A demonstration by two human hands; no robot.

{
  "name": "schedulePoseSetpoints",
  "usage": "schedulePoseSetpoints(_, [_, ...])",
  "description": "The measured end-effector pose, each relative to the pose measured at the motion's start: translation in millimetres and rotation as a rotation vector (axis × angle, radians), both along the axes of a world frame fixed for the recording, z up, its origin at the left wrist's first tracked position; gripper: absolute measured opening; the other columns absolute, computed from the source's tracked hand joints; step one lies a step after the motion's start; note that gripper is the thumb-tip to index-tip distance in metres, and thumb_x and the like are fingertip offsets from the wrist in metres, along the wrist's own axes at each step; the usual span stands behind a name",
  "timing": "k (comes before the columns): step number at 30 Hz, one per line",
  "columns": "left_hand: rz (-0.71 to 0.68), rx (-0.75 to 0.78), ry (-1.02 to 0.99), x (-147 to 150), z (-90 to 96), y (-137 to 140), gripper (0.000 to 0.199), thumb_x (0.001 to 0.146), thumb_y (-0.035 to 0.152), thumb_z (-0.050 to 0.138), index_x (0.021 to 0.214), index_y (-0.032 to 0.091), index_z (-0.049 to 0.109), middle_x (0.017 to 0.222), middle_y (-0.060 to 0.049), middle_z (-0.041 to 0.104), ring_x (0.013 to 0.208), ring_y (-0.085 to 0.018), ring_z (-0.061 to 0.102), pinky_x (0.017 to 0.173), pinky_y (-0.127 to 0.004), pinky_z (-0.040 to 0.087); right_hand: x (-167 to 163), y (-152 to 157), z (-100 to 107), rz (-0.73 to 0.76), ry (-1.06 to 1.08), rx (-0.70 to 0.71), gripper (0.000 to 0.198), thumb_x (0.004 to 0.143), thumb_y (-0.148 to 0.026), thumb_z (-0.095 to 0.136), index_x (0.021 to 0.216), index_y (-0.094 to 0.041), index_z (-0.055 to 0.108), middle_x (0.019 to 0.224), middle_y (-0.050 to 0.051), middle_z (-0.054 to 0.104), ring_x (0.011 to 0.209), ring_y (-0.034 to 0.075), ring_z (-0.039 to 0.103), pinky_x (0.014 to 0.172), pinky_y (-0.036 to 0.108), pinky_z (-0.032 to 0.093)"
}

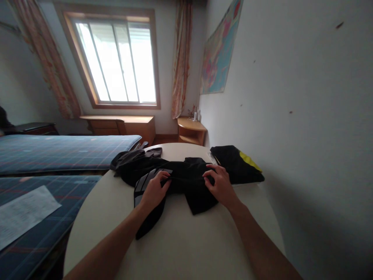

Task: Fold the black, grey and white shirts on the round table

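Note:
A black garment [182, 177] with grey panels at its left side lies bunched across the round white table [186, 241]. Its lower parts spread toward me, one at the left and one at the middle right. My left hand [155, 189] pinches the cloth near the grey panels, thumb and fingers together. On the right part of the same garment, my right hand [219, 182] is curled, its thumb and index finger closing on the cloth. Exactly how much fabric each hand has is hidden by the dark folds.
A dark grey bundle of cloth [128, 158] lies at the table's far left. At the far right is a black and yellow folded item [237, 165]. Blue plaid mattresses [70, 153] stand to the left, a paper sheet [27, 212] on the nearer one. A white wall [305, 155] borders the right.

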State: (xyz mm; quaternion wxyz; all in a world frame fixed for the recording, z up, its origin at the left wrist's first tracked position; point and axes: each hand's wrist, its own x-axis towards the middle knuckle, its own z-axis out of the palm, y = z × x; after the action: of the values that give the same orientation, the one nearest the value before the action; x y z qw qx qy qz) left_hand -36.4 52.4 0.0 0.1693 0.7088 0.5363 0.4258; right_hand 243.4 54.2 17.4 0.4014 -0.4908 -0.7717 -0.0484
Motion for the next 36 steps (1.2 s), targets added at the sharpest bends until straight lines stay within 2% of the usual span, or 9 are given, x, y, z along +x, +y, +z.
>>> schedulePoseSetpoints(5, [0.075,-0.003,-0.033,1.0,-3.8,1.3,0.021,0.087,0.027,0.060,0.107,0.023,0.053,0.097,-0.004,0.071,0.092,-0.023,0.069,0.087,-0.038,0.051,-28.4,-25.6,14.2,0.342,-0.042,-0.305,0.013,0.085,-0.020,0.059,0.094,-0.024,0.068,0.072,-0.003,0.065,0.063,0.013,0.060,0.063,0.024,0.046])
schedulePoseSetpoints(9, [0.106,0.057,0.006,-1.3,-5.0,1.4,0.029,0.086,0.021,0.058,0.115,0.024,0.052,0.108,-0.005,0.069,0.096,-0.022,0.067,0.089,-0.039,0.051,-33.0,-28.3,5.5,0.458,-0.184,-0.463,0.020,0.076,-0.029,0.075,0.095,-0.027,0.073,0.087,-0.002,0.071,0.076,0.015,0.066,0.069,0.024,0.047])
schedulePoseSetpoints(13, [-0.022,0.105,0.081,-2.6,-5.1,1.0,0.034,0.084,0.009,0.047,0.113,0.023,0.059,0.114,-0.005,0.067,0.106,-0.021,0.064,0.097,-0.037,0.049,-23.2,-22.9,0.0,0.353,-0.211,-0.535,0.029,0.067,-0.030,0.082,0.095,-0.027,0.076,0.097,0.002,0.072,0.088,0.020,0.066,0.076,0.027,0.049])
schedulePoseSetpoints(19, [-0.221,0.018,0.223,5.0,0.4,-9.5,0.039,0.081,0.004,0.043,0.101,0.023,0.070,0.111,-0.003,0.069,0.102,-0.018,0.065,0.095,-0.030,0.048,-8.3,-21.0,9.0,0.417,-0.143,-0.828,0.011,0.071,-0.024,0.070,0.079,-0.018,0.075,0.072,0.000,0.067,0.063,0.014,0.058,0.057,0.023,0.041])
schedulePoseSetpoints(23, [-0.527,-0.259,0.204,9.9,16.2,-26.9,0.023,0.088,0.024,0.056,0.107,0.022,0.071,0.102,-0.003,0.074,0.094,-0.019,0.067,0.087,-0.029,0.050,2.7,-19.5,20.5,0.606,0.152,-0.863,0.029,0.083,-0.039,0.058,0.073,-0.015,0.069,0.067,0.001,0.065,0.063,0.013,0.055,0.060,0.024,0.040])
schedulePoseSetpoints(28, [-1.127,-0.979,-0.063,13.5,33.5,-44.4,0.057,0.089,0.062,0.054,0.130,0.023,0.057,0.123,-0.011,0.069,0.082,-0.021,0.073,0.065,-0.029,0.055,6.6,-18.0,23.6,0.530,0.265,-0.671,0.035,0.093,-0.043,0.050,0.084,-0.016,0.070,0.083,0.005,0.071,0.074,0.016,0.061,0.070,0.027,0.047])
schedulePoseSetpoints(31, [-0.971,-0.695,-0.012,16.3,31.5,-43.9,0.047,0.091,0.053,0.057,0.125,0.021,0.062,0.125,-0.011,0.068,0.101,-0.023,0.071,0.084,-0.035,0.056,2.9,-15.5,15.0,0.418,0.099,-0.553,0.025,0.089,-0.039,0.060,0.101,-0.019,0.072,0.106,0.007,0.072,0.099,0.021,0.064,0.093,0.035,0.048])
schedulePoseSetpoints(34, [-0.587,-0.208,0.265,16.8,18.3,-37.0,0.040,0.087,0.034,0.064,0.125,0.025,0.064,0.143,-0.008,0.057,0.138,-0.030,0.044,0.116,-0.049,0.033,-0.9,-11.3,2.9,0.368,-0.048,-0.487,0.028,0.085,-0.036,0.067,0.108,-0.021,0.073,0.131,0.009,0.064,0.124,0.024,0.055,0.110,0.039,0.039])
schedulePoseSetpoints(36, [-0.467,-0.133,0.437,14.5,9.3,-33.0,0.053,0.082,0.030,0.068,0.134,0.026,0.059,0.152,-0.008,0.046,0.146,-0.034,0.031,0.120,-0.054,0.024,-2.8,-9.1,-4.2,0.324,-0.114,-0.480,0.034,0.084,-0.035,0.068,0.115,-0.022,0.071,0.138,0.010,0.059,0.133,0.025,0.049,0.115,0.041,0.035])
